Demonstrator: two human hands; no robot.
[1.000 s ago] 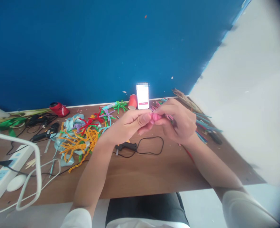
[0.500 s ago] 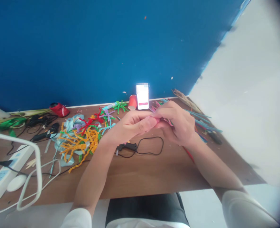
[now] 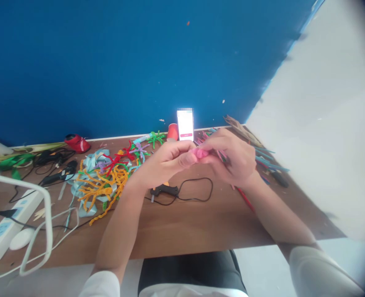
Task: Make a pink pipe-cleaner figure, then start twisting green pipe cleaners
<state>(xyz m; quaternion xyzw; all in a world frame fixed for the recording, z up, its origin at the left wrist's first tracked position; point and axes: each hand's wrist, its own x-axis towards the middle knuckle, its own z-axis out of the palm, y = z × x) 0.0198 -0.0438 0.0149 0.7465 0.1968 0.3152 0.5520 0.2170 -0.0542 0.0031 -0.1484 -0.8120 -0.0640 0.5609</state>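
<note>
A small coiled pink pipe cleaner (image 3: 201, 153) is pinched between my two hands above the middle of the table. My left hand (image 3: 171, 161) has its thumb and fingers closed on the coil's left side. From the right, my right hand (image 3: 233, 159) grips the same piece with bent fingers, which partly hide it. Below my hands a black glue gun (image 3: 167, 190) lies on the wooden table (image 3: 182, 225), its cord looped to the right. Loose pipe cleaners (image 3: 270, 166) in blue, pink and other colours are spread behind and beside my right hand.
A lit phone (image 3: 185, 123) leans at the blue wall beside a red paper cup (image 3: 172, 132). To the left lie orange twisted pipe cleaners (image 3: 98, 192) tangled with pale blue ribbon (image 3: 88, 208). A white power strip (image 3: 13, 222) and cables occupy the left end.
My hands have shifted slightly left, and the right fingers have changed position on the pink pipe cleaner. More of the pink coil shows now.
</note>
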